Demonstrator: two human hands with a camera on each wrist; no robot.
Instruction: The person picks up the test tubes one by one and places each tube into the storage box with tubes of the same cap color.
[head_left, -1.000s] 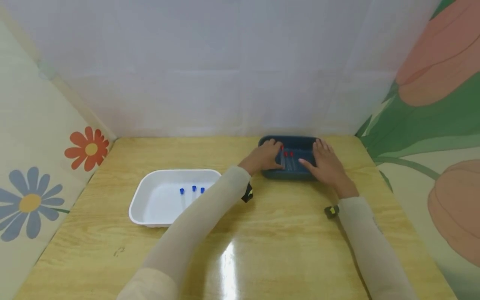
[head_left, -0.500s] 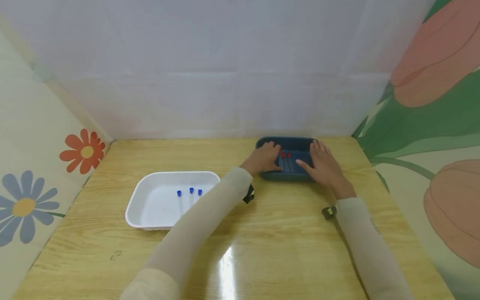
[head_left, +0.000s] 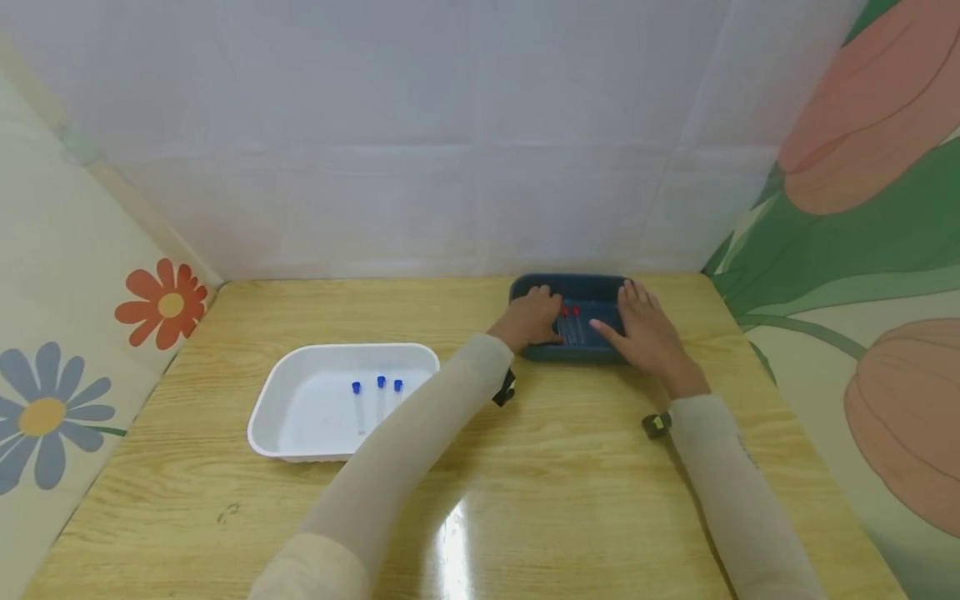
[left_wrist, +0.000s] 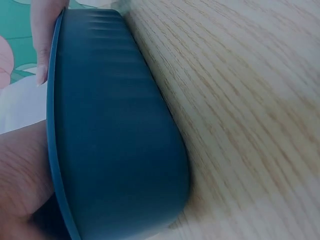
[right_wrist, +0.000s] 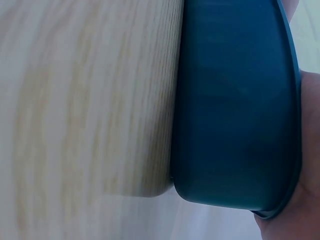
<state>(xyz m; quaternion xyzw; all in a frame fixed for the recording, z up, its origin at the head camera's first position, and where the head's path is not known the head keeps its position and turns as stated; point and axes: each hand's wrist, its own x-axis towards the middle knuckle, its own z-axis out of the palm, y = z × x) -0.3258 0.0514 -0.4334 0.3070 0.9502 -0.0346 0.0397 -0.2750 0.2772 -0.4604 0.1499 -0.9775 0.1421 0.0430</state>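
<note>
In the head view a dark blue tray [head_left: 602,287] stands at the back right of the table. Two red-capped test tubes [head_left: 576,311] lie side by side in it. My left hand [head_left: 529,320] reaches over its left end, index finger and thumb at the two ends of a further tube mostly hidden by the fingers. My right hand [head_left: 651,336] rests on the right end, fingers straight along the rim and thumb stretched inward. Both wrist views show the tray's outer wall [left_wrist: 115,115] close, with the right palm [right_wrist: 311,165] against the rim.
A white tray [head_left: 300,400] stands at the left of the wooden table [head_left: 555,500], holding blue-capped test tubes [head_left: 358,408], partly behind my left sleeve [head_left: 405,450]. A white backdrop [head_left: 360,208] rises behind the table; flower-painted panels flank it.
The red cap seen at my left fingertips a second ago is now hidden behind the fingers. My right hand stays on the tray's end; the whole head view has shifted slightly.
</note>
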